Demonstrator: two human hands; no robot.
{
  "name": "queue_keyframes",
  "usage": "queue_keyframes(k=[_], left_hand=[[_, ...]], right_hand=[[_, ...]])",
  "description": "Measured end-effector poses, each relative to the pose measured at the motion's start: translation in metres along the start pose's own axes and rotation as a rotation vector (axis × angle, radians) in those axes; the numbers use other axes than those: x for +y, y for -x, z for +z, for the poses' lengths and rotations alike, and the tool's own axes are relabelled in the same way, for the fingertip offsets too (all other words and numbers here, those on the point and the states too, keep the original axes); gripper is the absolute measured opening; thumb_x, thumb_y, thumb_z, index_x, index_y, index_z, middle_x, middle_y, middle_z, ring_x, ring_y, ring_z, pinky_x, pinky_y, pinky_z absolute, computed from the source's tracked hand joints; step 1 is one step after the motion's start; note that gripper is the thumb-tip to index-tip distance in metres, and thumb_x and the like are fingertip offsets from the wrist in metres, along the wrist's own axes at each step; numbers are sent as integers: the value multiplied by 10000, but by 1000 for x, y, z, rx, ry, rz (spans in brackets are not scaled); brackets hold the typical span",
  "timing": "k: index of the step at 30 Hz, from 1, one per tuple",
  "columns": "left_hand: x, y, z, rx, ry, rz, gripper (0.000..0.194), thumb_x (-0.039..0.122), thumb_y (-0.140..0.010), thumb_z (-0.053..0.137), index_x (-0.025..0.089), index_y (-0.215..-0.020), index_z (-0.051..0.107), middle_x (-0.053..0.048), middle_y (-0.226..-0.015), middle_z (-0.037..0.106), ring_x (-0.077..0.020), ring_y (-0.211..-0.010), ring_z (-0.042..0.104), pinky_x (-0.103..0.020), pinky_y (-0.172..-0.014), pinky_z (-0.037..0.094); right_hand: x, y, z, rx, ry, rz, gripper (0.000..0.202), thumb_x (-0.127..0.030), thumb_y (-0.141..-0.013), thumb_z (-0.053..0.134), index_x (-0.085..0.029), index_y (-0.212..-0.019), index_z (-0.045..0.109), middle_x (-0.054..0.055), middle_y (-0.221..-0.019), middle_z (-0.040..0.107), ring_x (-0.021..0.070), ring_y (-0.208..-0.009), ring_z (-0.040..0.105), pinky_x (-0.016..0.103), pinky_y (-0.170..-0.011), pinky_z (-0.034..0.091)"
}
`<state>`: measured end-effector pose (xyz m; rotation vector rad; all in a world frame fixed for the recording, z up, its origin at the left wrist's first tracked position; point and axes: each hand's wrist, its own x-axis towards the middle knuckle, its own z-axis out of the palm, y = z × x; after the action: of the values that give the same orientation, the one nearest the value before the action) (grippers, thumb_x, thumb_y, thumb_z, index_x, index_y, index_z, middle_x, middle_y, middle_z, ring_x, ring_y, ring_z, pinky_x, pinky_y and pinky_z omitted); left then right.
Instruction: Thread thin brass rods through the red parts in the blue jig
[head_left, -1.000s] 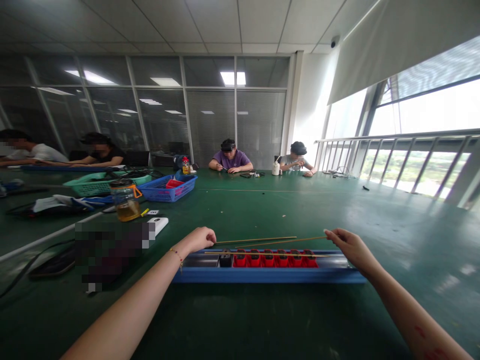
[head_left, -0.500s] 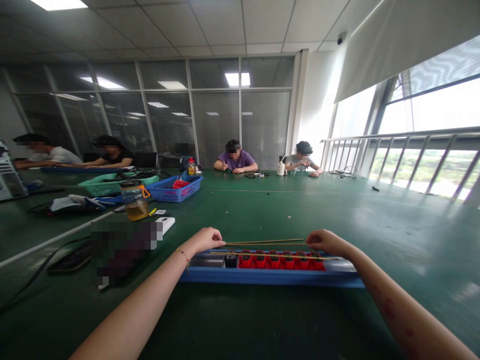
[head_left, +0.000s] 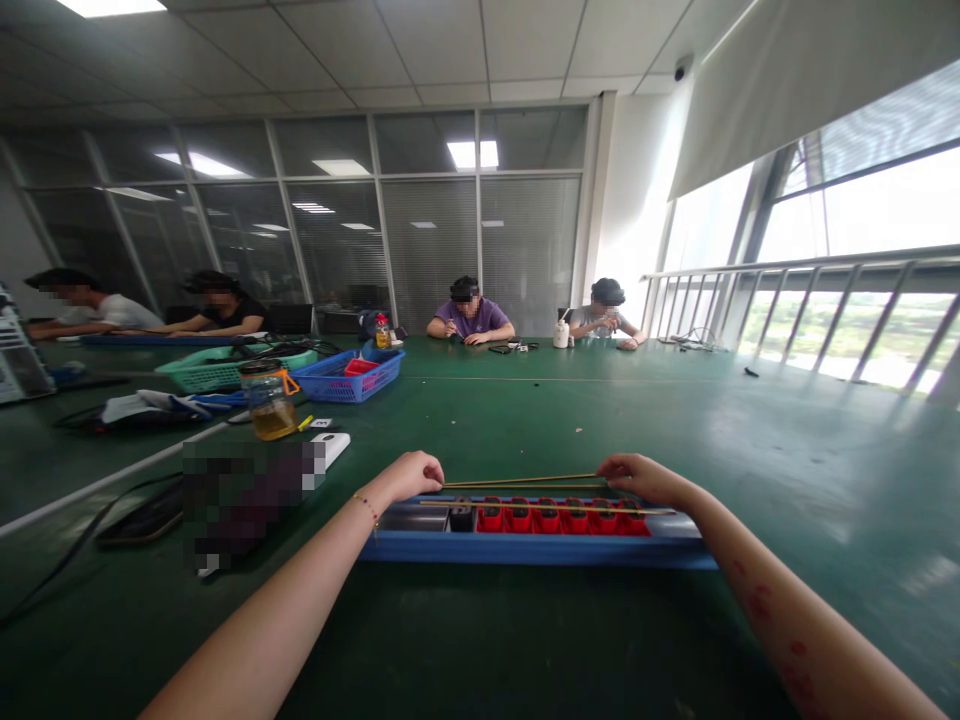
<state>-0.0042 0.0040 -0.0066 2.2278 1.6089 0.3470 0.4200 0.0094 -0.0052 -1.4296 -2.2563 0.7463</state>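
A long blue tray (head_left: pixel 525 550) lies on the table in front of me. In it are several red holders (head_left: pixel 548 517) with dark tops, and one dark block (head_left: pixel 461 516) left of them. One thin yellowish-brown stick (head_left: pixel 555 508) lies lengthwise across the holders. Just beyond the tray, my left hand (head_left: pixel 415 475) pinches the left ends of two similar thin sticks (head_left: pixel 525 480). At their other end, my right hand (head_left: pixel 639 477) has its fingertips pinched, touching the sticks; exactly which one it grips is hard to see.
To the left are a phone (head_left: pixel 141 512), a jar of amber liquid (head_left: pixel 268 402), a blue basket (head_left: pixel 351 378) and a green basket (head_left: pixel 225 368). Several people sit at the far side; one (head_left: pixel 471 315) wears purple. A railing (head_left: pixel 817 300) runs along the windows at right.
My right hand has shifted slightly left, toward my left hand. Its fingers have come to the far end of the upper stick, which was apart from them. My left hand moved only a little.
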Motion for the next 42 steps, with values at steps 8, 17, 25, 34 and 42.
queue_keyframes(k=[8, 17, 25, 34, 42], left_hand=[[-2, 1, -1, 2, -3, 13, 214, 330, -666, 559, 199, -804, 657, -3, -806, 676, -147, -756, 602, -200, -650, 429], [0, 1, 0, 18, -18, 22, 203, 324, -667, 553, 200, -792, 655, -4, -790, 671, -143, -746, 600, -200, -649, 424], [0, 1, 1, 28, -26, 11, 189, 318, -663, 557, 210, -781, 658, 5, -785, 673, -139, -743, 601, -196, -642, 422], [1, 0, 1, 19, -29, 5, 201, 325, -665, 549, 202, -786, 653, 0, -791, 675, -144, -751, 603, -197, -644, 424], [2, 1, 0, 17, -32, 3, 200, 325, -668, 548, 203, -789, 650, -4, -799, 674, -150, -756, 602, -205, -648, 425]], right_hand=[[-43, 18, -19, -103, -23, -78, 414, -492, -753, 493, -132, -926, 602, 59, -864, 648, 183, -793, 583, 266, -702, 461], [-113, 34, -20, -311, 208, -268, 369, -470, -743, 518, -215, -981, 637, 36, -964, 635, 183, -843, 575, 242, -698, 439], [-105, 27, -14, -224, 285, -249, 317, -437, -743, 511, -194, -883, 661, 33, -865, 659, 174, -746, 588, 237, -621, 438], [-107, 36, -25, -359, 222, -223, 365, -463, -712, 539, -200, -941, 647, 32, -945, 650, 186, -839, 586, 228, -683, 448], [-116, 36, -11, -258, 390, -296, 166, -246, -724, 518, -204, -817, 650, 33, -869, 638, 173, -773, 582, 249, -705, 436]])
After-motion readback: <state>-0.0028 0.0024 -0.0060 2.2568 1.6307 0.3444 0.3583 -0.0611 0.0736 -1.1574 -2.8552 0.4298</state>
